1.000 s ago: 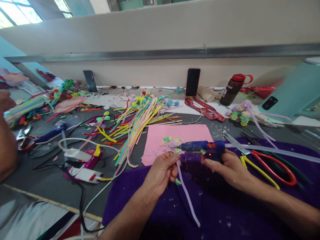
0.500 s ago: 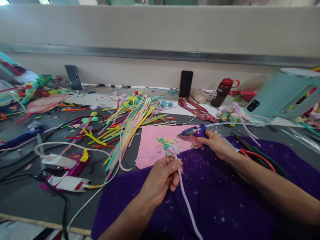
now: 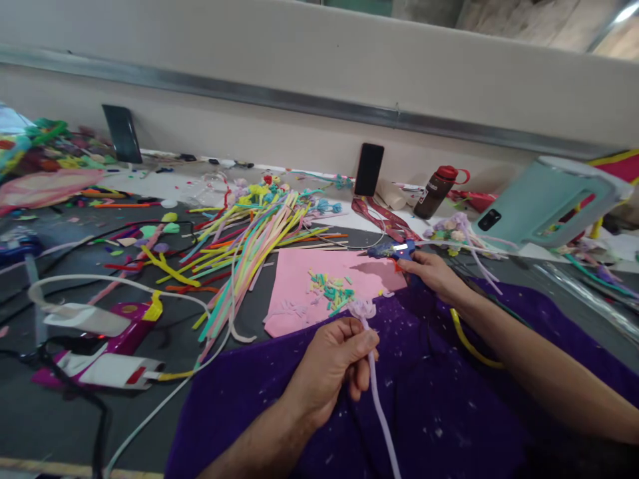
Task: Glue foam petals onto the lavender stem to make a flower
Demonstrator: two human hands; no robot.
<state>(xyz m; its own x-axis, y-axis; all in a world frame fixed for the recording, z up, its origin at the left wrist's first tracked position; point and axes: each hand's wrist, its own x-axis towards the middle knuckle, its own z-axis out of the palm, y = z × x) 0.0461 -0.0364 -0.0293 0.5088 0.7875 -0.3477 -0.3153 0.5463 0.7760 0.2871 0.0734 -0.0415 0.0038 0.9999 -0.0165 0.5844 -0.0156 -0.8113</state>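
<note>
My left hand (image 3: 337,362) pinches a lilac pipe-cleaner flower (image 3: 362,309) just under its head. From those fingers the long lilac stem (image 3: 382,412) hangs down over a dark purple cloth (image 3: 239,399). In my right hand (image 3: 434,273) is a blue glue gun (image 3: 392,251), its nozzle pointing left and apart from the flower. Under the nozzle lies a pink sheet (image 3: 289,276), strewn with short green and yellow cut pieces (image 3: 329,291). A loose lilac looped piece (image 3: 289,310) rests at the sheet's lower left.
Long coloured pipe cleaners (image 3: 259,246) spread left of the sheet. Cables run around a magenta-and-white device (image 3: 117,332) at left. Behind stand a phone (image 3: 369,169), a brown bottle (image 3: 434,193) and a mint-green container (image 3: 529,206). A yellow curved handle (image 3: 469,339) shows by my right forearm.
The view has tilted and shifted. My left hand with the flower appears a little further right and lower; the glue gun is still in my right hand. Red-handled pliers are now hidden.
</note>
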